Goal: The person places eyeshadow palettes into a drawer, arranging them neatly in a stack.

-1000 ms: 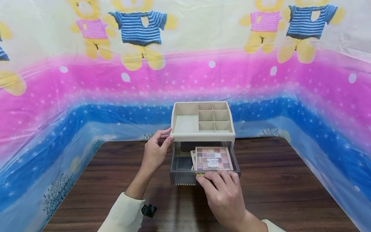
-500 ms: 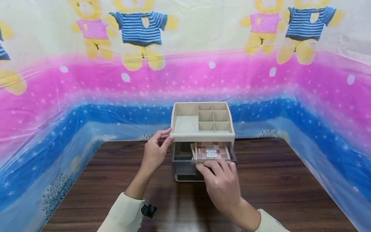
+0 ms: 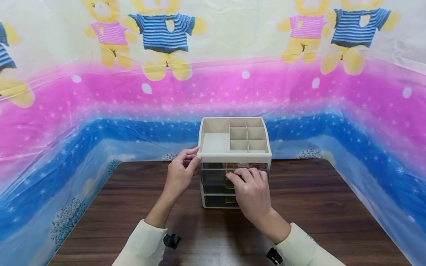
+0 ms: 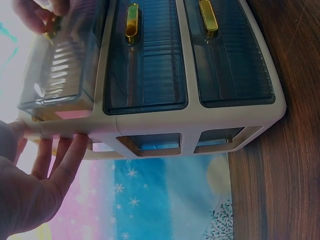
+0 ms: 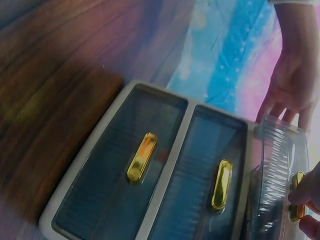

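A cream desktop drawer organizer with smoky clear drawers stands on the table. Its top drawer sticks out a little from the frame. My right hand pinches that drawer's gold handle between thumb and fingers. Through the drawer's narrow opening shows a strip of the eyeshadow palette inside; the rest is hidden. My left hand rests on the organizer's upper left side, with fairly straight fingers against the side wall and the thumb near the front corner.
Two lower drawers are closed, the middle one and the bottom one, each with a gold handle. Divided compartments form the organizer's top. The dark wooden table meets a patterned curtain behind and at both sides.
The right hand has pushed the top drawer inward, from well pulled out to nearly flush, covering most of the palette. The left hand has stayed at the organizer's side.
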The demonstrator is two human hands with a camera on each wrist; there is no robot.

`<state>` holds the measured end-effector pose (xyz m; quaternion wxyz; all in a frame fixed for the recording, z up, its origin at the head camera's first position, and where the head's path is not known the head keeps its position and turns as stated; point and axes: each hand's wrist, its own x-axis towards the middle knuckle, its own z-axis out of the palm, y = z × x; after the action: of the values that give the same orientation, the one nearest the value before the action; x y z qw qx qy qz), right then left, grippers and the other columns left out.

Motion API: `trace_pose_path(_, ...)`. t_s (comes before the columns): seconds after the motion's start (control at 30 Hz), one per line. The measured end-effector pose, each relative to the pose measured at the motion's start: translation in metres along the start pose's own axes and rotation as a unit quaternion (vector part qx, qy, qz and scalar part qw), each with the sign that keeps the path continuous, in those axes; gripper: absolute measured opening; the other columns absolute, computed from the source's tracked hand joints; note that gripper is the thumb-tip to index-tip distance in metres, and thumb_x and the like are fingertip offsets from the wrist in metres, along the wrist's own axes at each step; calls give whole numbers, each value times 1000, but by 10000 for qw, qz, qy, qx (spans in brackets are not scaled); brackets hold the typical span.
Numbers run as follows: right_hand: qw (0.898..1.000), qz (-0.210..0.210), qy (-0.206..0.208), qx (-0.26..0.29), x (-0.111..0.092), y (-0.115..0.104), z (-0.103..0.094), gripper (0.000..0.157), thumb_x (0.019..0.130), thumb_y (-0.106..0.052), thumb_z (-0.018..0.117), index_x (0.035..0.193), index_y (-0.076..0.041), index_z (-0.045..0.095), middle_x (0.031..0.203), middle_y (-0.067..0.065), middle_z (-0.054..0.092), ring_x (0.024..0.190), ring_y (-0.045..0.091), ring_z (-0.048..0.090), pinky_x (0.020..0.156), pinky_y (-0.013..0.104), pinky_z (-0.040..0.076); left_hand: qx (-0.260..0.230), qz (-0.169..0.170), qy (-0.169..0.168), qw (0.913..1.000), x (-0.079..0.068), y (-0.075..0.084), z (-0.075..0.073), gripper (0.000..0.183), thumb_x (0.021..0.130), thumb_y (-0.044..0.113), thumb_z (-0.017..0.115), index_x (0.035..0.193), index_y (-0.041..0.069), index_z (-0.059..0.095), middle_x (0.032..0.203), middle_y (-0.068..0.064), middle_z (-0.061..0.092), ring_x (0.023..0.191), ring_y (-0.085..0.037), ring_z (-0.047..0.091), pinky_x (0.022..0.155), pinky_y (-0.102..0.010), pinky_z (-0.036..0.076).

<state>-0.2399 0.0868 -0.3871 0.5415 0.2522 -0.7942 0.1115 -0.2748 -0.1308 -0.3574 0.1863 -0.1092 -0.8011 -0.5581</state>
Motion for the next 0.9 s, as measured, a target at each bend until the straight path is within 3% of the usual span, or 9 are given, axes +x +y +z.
trace_pose_path(0.2,9999,-47,-53,-132,3,8,11,18,90,-3,72,97,-17,81,90,3,73,80,26,64,67,42,51,66,40,26,10000,0,-1,2,34,102,26,63,135,20,65,116,-14,70,98,-28,71,74,-31,67)
trace_pose_path(0.4,9996,-53,-12,-272,6,14,21,19,92,-3,70,97,-17,81,90,3,73,81,25,64,66,42,50,54,34,24,10000,2,-1,3,34,102,28,64,135,20,65,118,-14,70,98,-28,70,77,-40,67)
trace_pose_path(0.63,9993,-85,-366,77,4,19,15,16,87,-9,74,101,-17,80,95,2,73,88,26,65,69,43,50,115,37,-5,9999,4,-2,3,34,102,28,65,135,20,65,117,-13,72,98,-27,71,75,-33,67)
trace_pose_path(0.73,9980,34,-553,310,0,24,7,16,88,-14,71,102,-16,79,98,3,73,91,27,65,72,44,49,358,65,-140,9992,2,-3,-1,37,102,30,64,138,22,63,119,-11,72,100,-27,70,80,-36,66)
trace_pose_path(0.9,9966,422,-382,593,-10,45,-6,15,84,-12,70,96,-11,78,95,7,74,89,30,63,70,45,48,1100,-22,-651,9918,-6,-6,-16,47,105,36,58,150,27,50,131,-9,68,113,-26,67,92,-47,61)
